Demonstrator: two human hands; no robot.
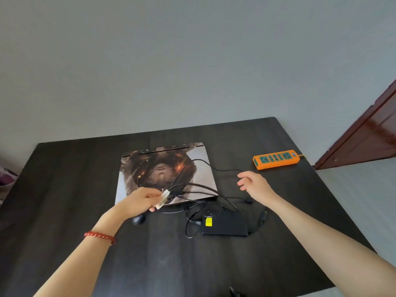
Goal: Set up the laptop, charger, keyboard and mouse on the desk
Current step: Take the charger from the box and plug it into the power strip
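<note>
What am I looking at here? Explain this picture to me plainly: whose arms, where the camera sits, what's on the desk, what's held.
There is no machine here. A person wears a camera on the head, so the view looks down at their own arms over a dark desk. On it lie a closed laptop with a picture on its lid, a black charger with tangled cables, and an orange power strip. The left hand pinches a bundle of cable with a white tag over the laptop. The right hand hovers open, holding nothing. No keyboard or mouse shows.

Home room: dark desk (64, 189), plain grey wall (171, 61), wooden door (368, 136), shoes (6, 179) on floor.
</note>
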